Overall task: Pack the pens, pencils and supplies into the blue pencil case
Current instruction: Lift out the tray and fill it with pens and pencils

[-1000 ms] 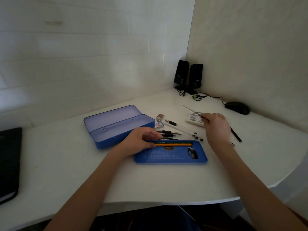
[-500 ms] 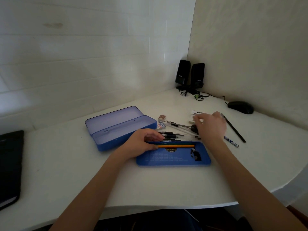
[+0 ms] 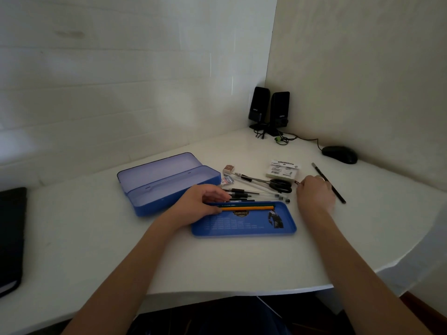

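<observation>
The blue pencil case (image 3: pixel 169 182) lies open and empty at centre-left. In front of it lies its flat blue tray (image 3: pixel 244 223), with a yellow pencil and green pencils (image 3: pixel 246 207) along its far edge. My left hand (image 3: pixel 200 201) pinches the left ends of those pencils. My right hand (image 3: pixel 314 193) rests on the desk to the right, its fingers curled over a small pen whose tip (image 3: pixel 296 182) sticks out. Black-handled scissors (image 3: pixel 278 184) and several pens (image 3: pixel 254 195) lie between my hands.
A packaged eraser block (image 3: pixel 284 169), two small erasers (image 3: pixel 228 168) and a black pencil (image 3: pixel 331 187) lie behind the tray. Two black speakers (image 3: pixel 269 108) and a mouse (image 3: pixel 339 154) stand in the far corner. A dark folder (image 3: pixel 11 235) lies at the left edge.
My right hand set the scissors down among the pens, then moved right and closed over the small pen. My left hand stayed on the pencils.
</observation>
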Action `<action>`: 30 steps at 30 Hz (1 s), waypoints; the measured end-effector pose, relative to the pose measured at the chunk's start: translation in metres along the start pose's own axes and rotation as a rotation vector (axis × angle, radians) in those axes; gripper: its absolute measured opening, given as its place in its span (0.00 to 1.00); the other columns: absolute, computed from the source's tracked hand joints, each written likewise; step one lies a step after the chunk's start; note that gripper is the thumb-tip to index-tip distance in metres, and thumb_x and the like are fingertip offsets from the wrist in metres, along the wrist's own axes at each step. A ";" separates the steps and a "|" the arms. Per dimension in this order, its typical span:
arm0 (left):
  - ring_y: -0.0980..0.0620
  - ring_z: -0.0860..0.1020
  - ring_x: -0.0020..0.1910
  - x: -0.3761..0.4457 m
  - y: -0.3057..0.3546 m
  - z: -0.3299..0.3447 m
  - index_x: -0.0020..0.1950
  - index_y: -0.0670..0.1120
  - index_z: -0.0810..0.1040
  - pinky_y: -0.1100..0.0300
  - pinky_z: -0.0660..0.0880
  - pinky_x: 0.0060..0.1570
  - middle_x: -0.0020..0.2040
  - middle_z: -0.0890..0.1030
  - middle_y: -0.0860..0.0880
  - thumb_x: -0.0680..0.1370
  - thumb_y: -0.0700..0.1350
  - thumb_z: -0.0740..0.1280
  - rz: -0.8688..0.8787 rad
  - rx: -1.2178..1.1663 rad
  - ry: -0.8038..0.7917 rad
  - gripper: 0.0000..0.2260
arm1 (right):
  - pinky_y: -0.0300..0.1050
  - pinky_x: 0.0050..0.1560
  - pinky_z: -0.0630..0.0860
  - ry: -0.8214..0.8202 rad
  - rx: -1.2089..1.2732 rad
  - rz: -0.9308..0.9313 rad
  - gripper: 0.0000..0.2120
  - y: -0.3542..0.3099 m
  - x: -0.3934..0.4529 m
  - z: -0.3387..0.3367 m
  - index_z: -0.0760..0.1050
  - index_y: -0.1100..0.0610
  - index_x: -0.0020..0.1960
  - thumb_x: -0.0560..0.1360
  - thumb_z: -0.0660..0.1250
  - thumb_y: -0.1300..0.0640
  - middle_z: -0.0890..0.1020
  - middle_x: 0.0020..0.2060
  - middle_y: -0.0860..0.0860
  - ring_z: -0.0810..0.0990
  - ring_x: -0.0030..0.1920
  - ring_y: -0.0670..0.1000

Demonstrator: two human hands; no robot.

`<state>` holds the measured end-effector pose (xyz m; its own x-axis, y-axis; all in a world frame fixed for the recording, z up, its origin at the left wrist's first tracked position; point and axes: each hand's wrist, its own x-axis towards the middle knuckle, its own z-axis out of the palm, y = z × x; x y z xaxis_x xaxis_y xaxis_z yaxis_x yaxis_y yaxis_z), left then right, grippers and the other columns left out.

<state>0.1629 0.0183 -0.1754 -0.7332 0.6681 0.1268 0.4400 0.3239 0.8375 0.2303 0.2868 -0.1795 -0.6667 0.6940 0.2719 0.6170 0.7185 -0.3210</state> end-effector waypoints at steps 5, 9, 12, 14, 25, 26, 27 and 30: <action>0.68 0.79 0.48 0.000 -0.001 0.000 0.52 0.48 0.80 0.75 0.73 0.51 0.48 0.82 0.58 0.69 0.33 0.73 -0.003 0.001 0.001 0.16 | 0.48 0.41 0.75 0.088 0.082 -0.011 0.10 0.003 -0.002 -0.001 0.74 0.58 0.52 0.78 0.57 0.54 0.79 0.45 0.55 0.78 0.45 0.56; 0.67 0.79 0.49 0.001 -0.002 0.000 0.52 0.49 0.81 0.74 0.73 0.52 0.48 0.82 0.59 0.69 0.33 0.73 -0.008 0.005 -0.003 0.16 | 0.46 0.38 0.73 0.146 0.099 -0.104 0.08 0.002 -0.006 -0.004 0.75 0.55 0.48 0.76 0.60 0.53 0.80 0.43 0.54 0.77 0.45 0.55; 0.68 0.79 0.48 0.002 -0.002 0.000 0.53 0.47 0.81 0.75 0.73 0.51 0.48 0.82 0.58 0.69 0.33 0.73 -0.011 0.003 -0.005 0.16 | 0.48 0.40 0.71 0.195 0.052 -0.217 0.06 -0.002 -0.007 -0.002 0.76 0.56 0.50 0.76 0.62 0.55 0.80 0.44 0.55 0.75 0.51 0.56; 0.68 0.79 0.48 0.002 -0.002 0.000 0.54 0.45 0.80 0.75 0.73 0.51 0.49 0.82 0.56 0.69 0.33 0.73 -0.007 0.004 -0.006 0.16 | 0.50 0.44 0.70 0.250 0.020 -0.259 0.06 -0.003 -0.007 -0.001 0.77 0.57 0.51 0.76 0.64 0.58 0.81 0.46 0.56 0.74 0.54 0.58; 0.66 0.80 0.49 0.002 -0.002 0.000 0.51 0.48 0.81 0.73 0.74 0.52 0.48 0.82 0.57 0.69 0.33 0.73 -0.009 -0.008 0.003 0.15 | 0.45 0.37 0.75 0.109 0.137 -0.380 0.07 -0.009 -0.015 -0.003 0.75 0.51 0.50 0.76 0.61 0.50 0.79 0.42 0.50 0.77 0.42 0.52; 0.66 0.80 0.49 0.002 -0.002 0.000 0.52 0.48 0.81 0.74 0.74 0.52 0.48 0.82 0.56 0.69 0.33 0.73 -0.007 -0.006 0.004 0.15 | 0.44 0.36 0.73 0.118 0.152 -0.399 0.07 -0.011 -0.017 -0.005 0.76 0.51 0.49 0.75 0.61 0.50 0.79 0.41 0.50 0.77 0.43 0.52; 0.66 0.80 0.49 0.002 -0.002 0.000 0.52 0.48 0.81 0.74 0.74 0.52 0.49 0.82 0.56 0.69 0.33 0.73 -0.005 -0.003 0.005 0.15 | 0.44 0.36 0.72 0.140 0.161 -0.415 0.07 -0.012 -0.019 -0.006 0.76 0.51 0.48 0.75 0.61 0.50 0.79 0.41 0.49 0.77 0.43 0.52; 0.66 0.80 0.49 0.002 -0.002 0.000 0.52 0.48 0.81 0.74 0.73 0.52 0.49 0.83 0.54 0.69 0.33 0.73 -0.004 -0.002 0.009 0.15 | 0.42 0.34 0.69 0.216 0.150 -0.463 0.08 -0.013 -0.021 -0.005 0.77 0.52 0.44 0.74 0.62 0.50 0.79 0.38 0.48 0.76 0.44 0.51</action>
<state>0.1608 0.0191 -0.1771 -0.7393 0.6611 0.1284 0.4364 0.3251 0.8390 0.2380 0.2632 -0.1762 -0.7442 0.3106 0.5913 0.2010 0.9484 -0.2451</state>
